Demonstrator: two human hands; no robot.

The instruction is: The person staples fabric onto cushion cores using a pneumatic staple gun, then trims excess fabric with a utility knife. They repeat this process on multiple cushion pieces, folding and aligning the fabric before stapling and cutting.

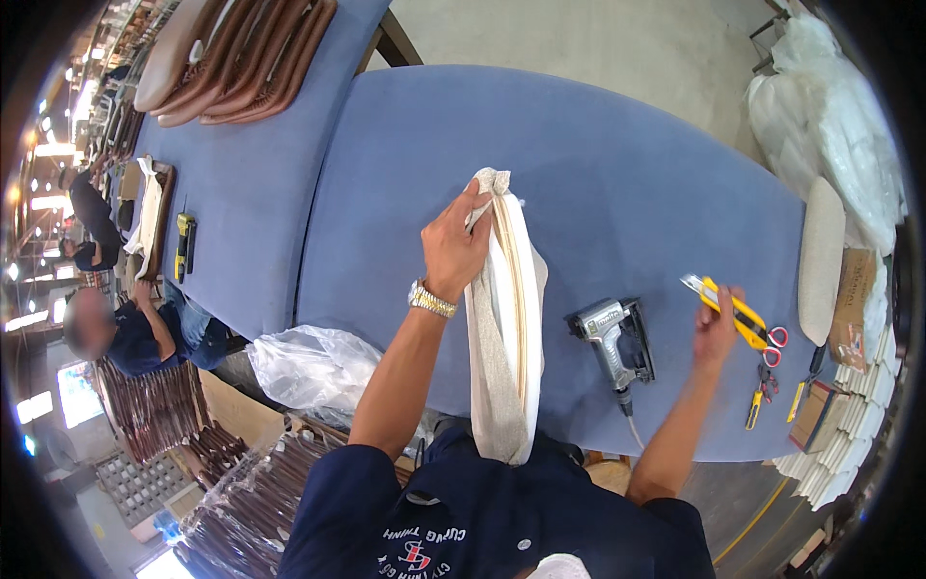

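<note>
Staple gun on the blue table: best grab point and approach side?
Probably the handle of the staple gun, the grey bar that runs from its head toward the hose end near the person. It lies on its side on the blue table, apart from the upholstered panel in the left hand, so come from above. The right hand holds a yellow utility knife.
</note>
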